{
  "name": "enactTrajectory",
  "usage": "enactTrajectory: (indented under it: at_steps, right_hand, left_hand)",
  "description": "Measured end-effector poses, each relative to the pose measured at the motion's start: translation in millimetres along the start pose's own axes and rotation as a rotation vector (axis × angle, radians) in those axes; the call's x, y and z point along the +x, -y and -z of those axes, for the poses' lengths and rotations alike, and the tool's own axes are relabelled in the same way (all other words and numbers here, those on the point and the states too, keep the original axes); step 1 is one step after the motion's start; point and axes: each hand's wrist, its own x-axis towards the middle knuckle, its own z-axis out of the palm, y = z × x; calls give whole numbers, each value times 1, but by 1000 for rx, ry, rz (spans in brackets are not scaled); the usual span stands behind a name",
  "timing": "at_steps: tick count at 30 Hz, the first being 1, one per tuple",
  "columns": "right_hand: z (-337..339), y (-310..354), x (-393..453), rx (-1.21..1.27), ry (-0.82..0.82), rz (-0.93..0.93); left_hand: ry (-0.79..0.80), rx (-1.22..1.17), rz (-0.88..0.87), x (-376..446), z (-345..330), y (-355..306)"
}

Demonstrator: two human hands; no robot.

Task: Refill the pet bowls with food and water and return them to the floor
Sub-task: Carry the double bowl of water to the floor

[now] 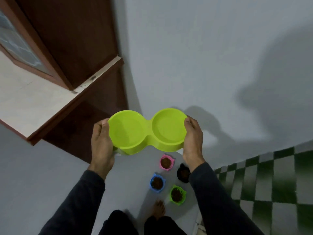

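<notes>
I hold a lime-green double pet bowl (147, 130) level in the air, above the floor. My left hand (101, 143) grips its left end and my right hand (193, 138) grips its right end. Both wells look shiny; I cannot tell whether they hold water. Below it on the grey floor stand small cat-eared bowls of brown food: a pink bowl (166, 162), a black bowl (183, 173), a blue bowl (157, 182) and a green bowl (177, 195).
A dark wooden cabinet (94, 116) with a pale countertop (30, 102) stands at the left. A grey wall rises ahead. A green-and-white checked mat (271, 180) lies at the right. My bare foot (159, 209) stands just below the small bowls.
</notes>
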Motion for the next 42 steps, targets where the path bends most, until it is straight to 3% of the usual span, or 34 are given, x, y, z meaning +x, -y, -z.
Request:
enactTrajectory:
  at_steps: [13, 42]
  right_hand:
    - [-35, -126, 79, 9, 10, -62]
    - [-79, -593, 249, -123, 167, -70]
  left_hand:
    - [26, 167, 91, 92, 1, 108]
    - [18, 203, 168, 247, 67, 560]
